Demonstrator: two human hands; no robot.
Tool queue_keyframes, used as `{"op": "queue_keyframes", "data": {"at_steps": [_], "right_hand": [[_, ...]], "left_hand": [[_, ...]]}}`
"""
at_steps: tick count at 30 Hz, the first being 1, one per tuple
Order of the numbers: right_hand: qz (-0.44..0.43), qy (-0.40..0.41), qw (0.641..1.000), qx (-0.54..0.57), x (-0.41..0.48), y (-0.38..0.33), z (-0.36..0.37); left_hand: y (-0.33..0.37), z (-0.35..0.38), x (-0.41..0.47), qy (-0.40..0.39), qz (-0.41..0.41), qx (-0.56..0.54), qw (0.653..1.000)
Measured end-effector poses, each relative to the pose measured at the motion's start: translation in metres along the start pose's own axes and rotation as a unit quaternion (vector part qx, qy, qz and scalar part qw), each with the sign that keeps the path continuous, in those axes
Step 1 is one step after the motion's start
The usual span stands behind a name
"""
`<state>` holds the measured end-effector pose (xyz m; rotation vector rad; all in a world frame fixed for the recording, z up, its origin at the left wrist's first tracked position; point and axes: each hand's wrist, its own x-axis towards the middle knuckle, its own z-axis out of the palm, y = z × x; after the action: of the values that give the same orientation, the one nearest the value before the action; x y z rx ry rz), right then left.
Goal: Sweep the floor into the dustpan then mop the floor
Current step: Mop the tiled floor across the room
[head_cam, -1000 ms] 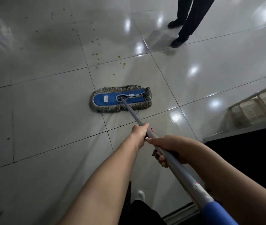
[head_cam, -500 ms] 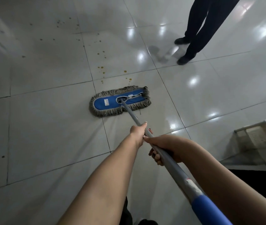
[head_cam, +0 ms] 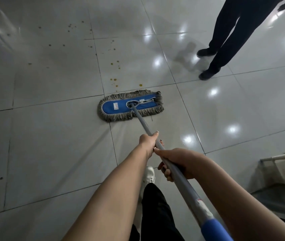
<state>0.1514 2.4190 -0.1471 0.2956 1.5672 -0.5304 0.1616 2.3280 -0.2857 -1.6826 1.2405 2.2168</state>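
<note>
Lying flat on the tiled floor (head_cam: 51,136), the blue mop head (head_cam: 131,106) is parked just short of brown spots (head_cam: 114,80) — the grey handle (head_cam: 142,122) is gripped by the left hand (head_cam: 147,141), with the right hand (head_cam: 178,162) wrapped round it just behind.

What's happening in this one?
A person is mopping a glossy tiled floor. Both hands grip the mop handle, the left hand nearer the head, the right hand just behind it. The blue mop head lies flat on the tiles, just short of some yellowish-brown spots. A second person in dark trousers stands beyond, to the right.
</note>
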Motion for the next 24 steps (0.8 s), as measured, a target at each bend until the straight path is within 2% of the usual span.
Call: {"op": "queue_keyframes", "data": {"at_steps": [5,15,24], "right_hand": [[-0.018,-0.003,1.0,-0.01,0.014,-0.07,-0.041],[-0.025,-0.031,0.999,-0.025,0.047,-0.206,-0.101],[-0.019,-0.021,0.997,-0.067,0.07,-0.326,-0.128]], "left_hand": [[0.063,0.022,0.041,0.002,0.007,-0.018,1.0],[0.18,0.05,0.125,0.054,0.006,-0.03,0.998],[0.282,0.049,0.19,0.021,0.008,-0.044,0.999]]}}
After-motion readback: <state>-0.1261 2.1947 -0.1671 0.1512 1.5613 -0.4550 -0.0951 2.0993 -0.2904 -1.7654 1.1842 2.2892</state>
